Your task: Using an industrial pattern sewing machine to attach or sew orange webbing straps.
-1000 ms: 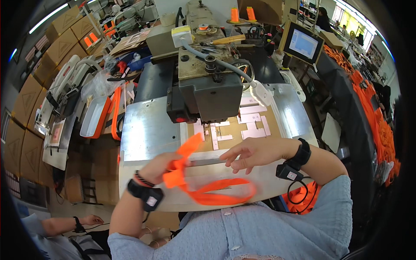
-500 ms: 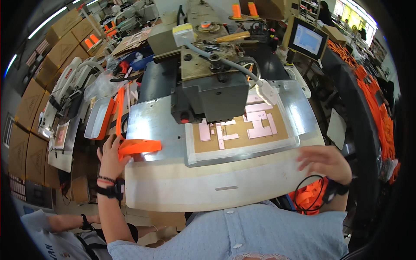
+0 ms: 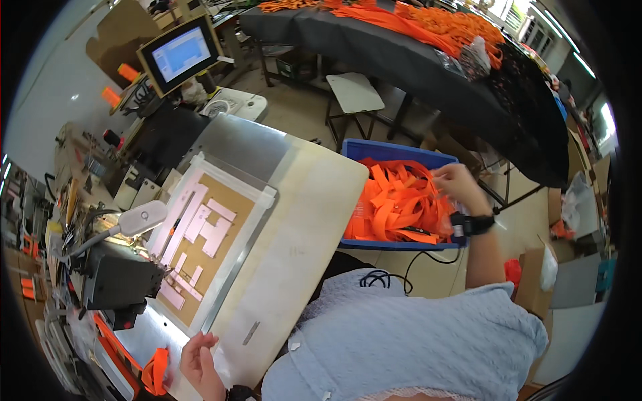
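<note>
My right hand (image 3: 457, 184) is over the right side of a blue bin (image 3: 401, 150) heaped with orange webbing straps (image 3: 394, 200). Its fingers are bent together at the edge of the heap and pinch a strap there; the fingertips are partly hidden. Over the near edge of the pale worktable (image 3: 294, 227), my left hand (image 3: 199, 364) has loosely curled fingers, the thumb apart, and nothing in it. A folded orange strap (image 3: 156, 371) lies beside it, apart from the hand. Farther in is a clamp frame (image 3: 244, 240) around a brown template (image 3: 217, 234) with pink pieces.
A dark sewing machine head (image 3: 120, 274) with a white lamp (image 3: 142, 218) overhangs the template. Behind stands a screen (image 3: 179, 57). A white stool (image 3: 354, 92) is beyond the bin, before a black-covered table (image 3: 401, 57) piled with orange straps. Cardboard boxes (image 3: 535, 281) are at right.
My view has swung right. My left hand has let go of the folded orange strap, which now lies beside it. My right hand has moved from above the table's edge to the blue bin.
</note>
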Available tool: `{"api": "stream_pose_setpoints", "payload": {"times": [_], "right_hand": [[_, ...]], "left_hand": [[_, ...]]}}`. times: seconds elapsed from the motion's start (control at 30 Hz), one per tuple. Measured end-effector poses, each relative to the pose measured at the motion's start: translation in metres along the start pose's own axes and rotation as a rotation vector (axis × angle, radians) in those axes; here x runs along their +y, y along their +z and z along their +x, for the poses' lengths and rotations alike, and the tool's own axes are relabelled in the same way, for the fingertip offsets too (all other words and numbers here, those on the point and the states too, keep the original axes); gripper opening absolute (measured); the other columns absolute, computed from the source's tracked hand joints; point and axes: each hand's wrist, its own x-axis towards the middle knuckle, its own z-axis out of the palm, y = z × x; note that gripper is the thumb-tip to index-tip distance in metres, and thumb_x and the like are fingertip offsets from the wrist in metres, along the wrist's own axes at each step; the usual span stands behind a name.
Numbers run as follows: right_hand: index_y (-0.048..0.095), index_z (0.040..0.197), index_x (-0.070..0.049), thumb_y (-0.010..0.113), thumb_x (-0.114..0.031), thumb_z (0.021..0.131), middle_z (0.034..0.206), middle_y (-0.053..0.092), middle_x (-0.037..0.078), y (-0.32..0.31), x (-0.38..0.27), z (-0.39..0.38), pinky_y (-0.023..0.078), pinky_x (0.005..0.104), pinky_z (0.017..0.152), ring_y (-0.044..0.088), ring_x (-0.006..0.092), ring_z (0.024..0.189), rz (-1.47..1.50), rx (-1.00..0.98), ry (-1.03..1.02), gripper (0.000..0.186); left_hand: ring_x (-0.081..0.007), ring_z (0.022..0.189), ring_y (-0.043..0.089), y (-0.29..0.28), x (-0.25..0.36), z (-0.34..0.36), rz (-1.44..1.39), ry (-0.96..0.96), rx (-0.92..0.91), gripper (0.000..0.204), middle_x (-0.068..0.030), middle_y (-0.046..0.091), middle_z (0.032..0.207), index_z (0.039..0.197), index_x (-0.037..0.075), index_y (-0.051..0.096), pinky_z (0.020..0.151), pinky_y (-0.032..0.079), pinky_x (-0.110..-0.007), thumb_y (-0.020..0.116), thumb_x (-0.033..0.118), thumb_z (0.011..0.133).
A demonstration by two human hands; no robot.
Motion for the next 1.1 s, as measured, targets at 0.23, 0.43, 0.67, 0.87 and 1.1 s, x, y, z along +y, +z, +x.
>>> {"api": "stream_pose_setpoints", "payload": {"times": [0.23,0.43,0.67,0.87,1.1], "right_hand": [[0.066,0.106,0.004,0.079,-0.017,0.082,0.092,0.070,0.021,0.136,0.091,0.053,0.055,0.0404,0.078,0.069,0.0339,0.091,-0.209,-0.091,-0.196,0.035],[0.060,0.114,-0.004,0.077,-0.013,0.077,0.111,0.061,0.018,0.176,0.082,0.075,0.052,0.0451,0.089,0.060,0.0373,0.107,-0.443,0.055,-0.238,0.041],[0.071,0.096,-0.004,0.080,-0.007,0.067,0.107,0.060,0.015,0.176,0.115,0.117,0.052,0.0423,0.089,0.060,0.0352,0.105,-0.594,-0.107,-0.567,0.030],[0.070,0.098,-0.001,0.086,-0.007,0.070,0.091,0.062,0.006,0.051,0.039,0.112,0.051,0.0320,0.073,0.059,0.0166,0.080,-0.061,0.026,-0.605,0.033],[0.062,0.112,0.000,0.056,-0.018,0.104,0.129,0.067,0.013,-0.038,-0.095,0.072,0.048,0.0283,0.095,0.062,0.0136,0.105,0.780,0.116,-0.817,0.021]], "left_hand": [[-0.0213,0.098,0.068,0.014,0.006,0.009,0.016,0.058,-0.160,0.027,-0.0151,0.070,0.108,0.123,-0.006,0.061,0.094,0.052,-0.035,0.054,0.006,0.099],[-0.0211,0.098,0.068,0.012,0.007,-0.006,0.023,0.030,-0.107,0.027,-0.0149,0.071,0.107,0.121,-0.005,0.062,0.093,0.052,-0.035,0.052,0.004,0.099],[-0.0210,0.098,0.067,0.014,0.015,-0.011,0.020,0.005,-0.112,0.027,-0.0145,0.071,0.106,0.121,-0.006,0.062,0.091,0.051,-0.034,0.051,0.003,0.099],[-0.0227,0.106,0.067,0.003,0.026,-0.009,0.007,-0.059,-0.209,0.028,-0.0160,0.071,0.111,0.123,-0.006,0.063,0.097,0.049,-0.034,0.053,-0.001,0.096],[-0.0213,0.104,0.069,0.042,0.066,0.027,0.166,0.146,-0.472,0.029,-0.0145,0.073,0.108,0.118,-0.004,0.067,0.095,0.050,-0.033,0.055,-0.002,0.092]]}}
